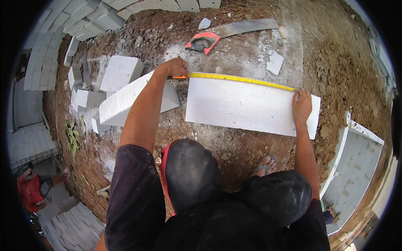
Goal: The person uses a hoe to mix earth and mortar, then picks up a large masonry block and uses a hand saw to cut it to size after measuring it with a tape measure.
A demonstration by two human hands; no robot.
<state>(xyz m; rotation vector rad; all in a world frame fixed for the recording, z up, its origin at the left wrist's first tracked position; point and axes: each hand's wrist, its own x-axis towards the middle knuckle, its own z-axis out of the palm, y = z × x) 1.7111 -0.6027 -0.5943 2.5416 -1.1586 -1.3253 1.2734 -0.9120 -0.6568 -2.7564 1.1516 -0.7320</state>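
Observation:
A long white lightweight block (247,106) lies flat on the brown soil in front of my knees. A yellow measuring tape (240,79) is stretched along its far edge. My left hand (176,67) grips the tape's case at the block's left end. My right hand (301,104) presses the tape's other end down on the block's right end, fingers closed over it. A handsaw (228,32) with an orange and black handle lies on the ground beyond the block.
Cut white block pieces (121,73) and a long leaning block (125,102) lie to the left. Stacked blocks (83,16) line the far left. A low block wall (356,167) stands at right. Another person in red (31,190) is at lower left.

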